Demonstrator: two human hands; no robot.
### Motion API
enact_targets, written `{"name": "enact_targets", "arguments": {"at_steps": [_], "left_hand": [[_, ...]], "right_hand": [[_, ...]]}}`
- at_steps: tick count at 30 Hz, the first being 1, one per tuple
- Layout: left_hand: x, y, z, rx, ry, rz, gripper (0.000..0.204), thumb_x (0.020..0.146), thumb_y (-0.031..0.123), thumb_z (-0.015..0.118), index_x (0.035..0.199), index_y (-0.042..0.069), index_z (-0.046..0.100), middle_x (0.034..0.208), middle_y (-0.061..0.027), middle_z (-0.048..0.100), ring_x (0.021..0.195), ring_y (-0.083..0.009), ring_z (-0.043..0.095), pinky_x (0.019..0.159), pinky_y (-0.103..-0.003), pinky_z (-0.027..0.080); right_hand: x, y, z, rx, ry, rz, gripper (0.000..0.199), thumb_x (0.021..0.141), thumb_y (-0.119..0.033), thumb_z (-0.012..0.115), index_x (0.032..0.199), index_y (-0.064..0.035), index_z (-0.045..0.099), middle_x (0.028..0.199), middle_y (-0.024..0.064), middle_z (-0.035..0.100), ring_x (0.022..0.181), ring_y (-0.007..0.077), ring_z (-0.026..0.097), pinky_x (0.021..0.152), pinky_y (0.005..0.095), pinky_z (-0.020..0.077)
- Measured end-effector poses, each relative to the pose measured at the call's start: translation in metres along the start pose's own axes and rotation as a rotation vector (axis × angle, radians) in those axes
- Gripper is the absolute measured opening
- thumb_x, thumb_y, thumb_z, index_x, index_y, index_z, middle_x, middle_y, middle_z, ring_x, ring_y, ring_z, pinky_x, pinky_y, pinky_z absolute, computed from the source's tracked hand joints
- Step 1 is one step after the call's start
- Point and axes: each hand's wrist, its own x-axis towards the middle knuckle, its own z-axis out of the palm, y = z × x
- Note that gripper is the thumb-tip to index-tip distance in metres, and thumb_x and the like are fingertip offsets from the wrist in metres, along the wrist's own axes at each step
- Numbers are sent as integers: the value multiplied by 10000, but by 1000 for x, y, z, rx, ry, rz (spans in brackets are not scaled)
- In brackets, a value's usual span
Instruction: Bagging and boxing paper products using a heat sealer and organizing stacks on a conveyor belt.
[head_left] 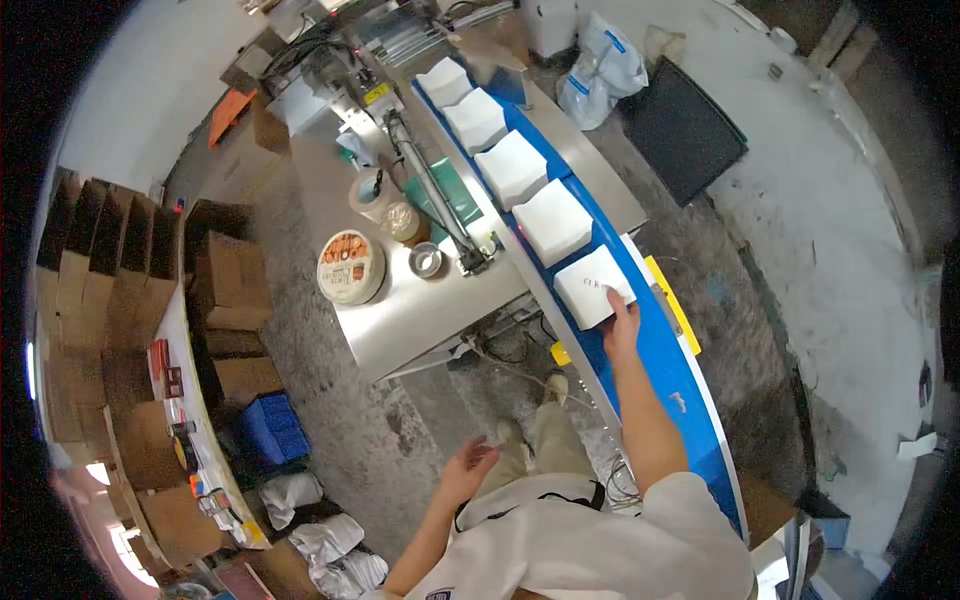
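A blue conveyor belt runs from the far middle toward my right side. On it stands a row of several white block-shaped packs, all plain white as far as I can see. My right hand grips the near corner of the closest white pack, which has small dark marks on its top. Behind that one sits another white pack, with a dished top. My left hand hangs over the floor beside my legs, fingers loosely apart and holding nothing.
A steel table left of the belt bears a round tub, a tape roll and a metal cup. Further left stand cardboard boxes and a blue crate. Yellow part juts from the belt's right edge.
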Motion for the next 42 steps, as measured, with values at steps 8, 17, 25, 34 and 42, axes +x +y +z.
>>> {"name": "enact_targets", "arguments": {"at_steps": [8,17,25,34,42], "left_hand": [[61,13,2,-45,-110,72,585,920,262,661,1385,-15,439,1161,-162,632,994,-215,644,855,-335,510],[108,60,-30,210,-326,158,606,904,316,672,1364,-23,470,1173,-193,634,997,-236,649,861,-353,515],[142,82,-17,217,-749,325,511,918,284,655,1284,-45,518,1073,-156,672,959,-213,666,806,-341,533],[65,178,129,366,-1162,339,271,922,137,652,1136,-25,611,812,-56,686,713,-115,644,632,-255,508],[-18,150,326,458,-1327,267,381,965,314,617,1198,13,598,1003,-92,678,881,-161,657,728,-293,534]], "right_hand": [[-5,3,14,-27,117,18,593,782,-135,798,1265,-15,475,1175,134,590,1020,248,614,853,374,532],[-17,-5,-5,-285,263,71,732,894,-502,635,1397,-9,435,1331,141,516,1200,267,468,962,477,427],[-115,-40,-23,-528,136,-89,439,953,-400,606,1213,-47,592,1024,60,662,886,175,631,785,371,537],[-313,-169,-124,-724,303,-311,376,937,-216,646,1214,33,590,1134,131,664,1042,171,622,911,320,502],[-560,-243,-338,-462,988,-713,388,945,-260,638,1237,-6,604,1125,99,677,1013,171,636,893,315,519]]}}
